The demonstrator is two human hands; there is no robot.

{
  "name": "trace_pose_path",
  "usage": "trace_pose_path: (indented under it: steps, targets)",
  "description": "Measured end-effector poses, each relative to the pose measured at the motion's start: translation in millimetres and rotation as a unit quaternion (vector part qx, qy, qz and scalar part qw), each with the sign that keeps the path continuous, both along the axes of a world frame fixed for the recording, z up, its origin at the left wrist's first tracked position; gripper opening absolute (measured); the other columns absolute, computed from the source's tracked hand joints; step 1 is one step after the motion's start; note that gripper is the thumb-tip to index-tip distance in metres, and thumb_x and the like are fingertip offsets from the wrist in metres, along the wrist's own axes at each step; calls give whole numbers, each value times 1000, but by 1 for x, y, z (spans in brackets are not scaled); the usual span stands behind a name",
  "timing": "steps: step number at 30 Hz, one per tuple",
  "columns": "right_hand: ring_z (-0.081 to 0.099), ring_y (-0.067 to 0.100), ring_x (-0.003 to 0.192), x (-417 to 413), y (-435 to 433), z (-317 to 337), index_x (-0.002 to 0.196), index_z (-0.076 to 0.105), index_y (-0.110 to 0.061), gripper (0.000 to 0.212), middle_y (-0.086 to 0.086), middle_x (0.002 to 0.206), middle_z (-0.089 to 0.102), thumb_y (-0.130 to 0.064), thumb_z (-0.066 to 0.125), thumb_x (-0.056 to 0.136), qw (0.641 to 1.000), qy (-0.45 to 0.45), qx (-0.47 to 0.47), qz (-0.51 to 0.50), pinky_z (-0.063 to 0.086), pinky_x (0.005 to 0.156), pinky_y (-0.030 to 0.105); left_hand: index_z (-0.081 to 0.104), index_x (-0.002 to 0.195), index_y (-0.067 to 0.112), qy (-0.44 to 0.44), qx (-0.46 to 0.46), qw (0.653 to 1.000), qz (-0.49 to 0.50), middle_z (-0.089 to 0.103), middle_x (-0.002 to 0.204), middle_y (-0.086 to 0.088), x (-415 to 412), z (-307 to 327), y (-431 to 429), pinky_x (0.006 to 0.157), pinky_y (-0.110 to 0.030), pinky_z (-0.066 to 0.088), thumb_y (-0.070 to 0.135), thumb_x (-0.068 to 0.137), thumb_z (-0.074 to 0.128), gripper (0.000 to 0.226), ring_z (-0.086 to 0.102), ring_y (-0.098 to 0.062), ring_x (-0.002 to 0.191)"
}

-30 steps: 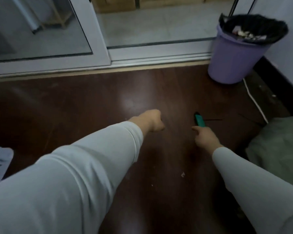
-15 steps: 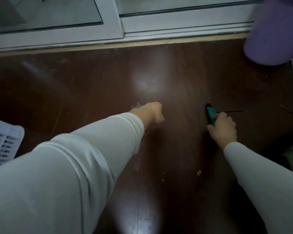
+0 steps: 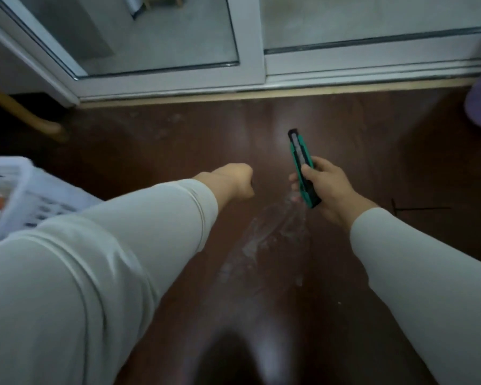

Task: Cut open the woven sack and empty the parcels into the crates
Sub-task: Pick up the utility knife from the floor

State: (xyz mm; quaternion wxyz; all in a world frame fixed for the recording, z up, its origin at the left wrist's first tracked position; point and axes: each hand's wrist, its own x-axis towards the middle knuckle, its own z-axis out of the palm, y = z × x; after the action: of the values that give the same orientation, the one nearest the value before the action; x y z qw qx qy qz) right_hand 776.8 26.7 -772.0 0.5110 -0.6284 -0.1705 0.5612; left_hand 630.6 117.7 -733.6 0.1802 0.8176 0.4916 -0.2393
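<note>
Green box cutter [image 3: 299,155] gripped in your right hand [image 3: 329,187].
Your left hand [image 3: 235,180] is balled into a fist beside it; white crate [image 3: 47,187] at 9 o'clock.

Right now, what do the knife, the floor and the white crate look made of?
The knife, gripped by the right hand: green plastic body with black trim, probably; a pale strip down the middle may be metal. The floor: dark brown wood or laminate, glossy, since it mirrors the door light. The crate: likely white moulded plastic, with a slotted lattice wall.
</note>
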Motion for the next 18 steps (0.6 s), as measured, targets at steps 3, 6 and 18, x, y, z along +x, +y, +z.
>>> trace_pose_path:
  steps: [3,6,18]
  targets:
    - [60,18,52,-40,-5,53,123,50,-33,27,10,75,60,-22,45,99,998,57,12,10,53,47,26,61,122,14,28,-4,1000,7,60,128,-10,-44,53,0,98,-35,48,20,86,55,37,57,-29,118]
    - [52,12,36,-75,-16,111,122,52,-29,26,12,67,58,-19,46,98,998,48,18,40,41,38,18,58,124,15,36,-10,999,19,58,129,-10,-76,112,-3,99,-40,48,22,85,55,39,56,-31,117]
    - [50,20,51,-197,34,451,107,55,-3,33,10,66,55,9,62,77,970,-62,62,225,38,38,23,52,131,15,-27,31,990,132,53,135,-8,-228,457,-23,101,-35,44,20,88,55,43,51,-27,123]
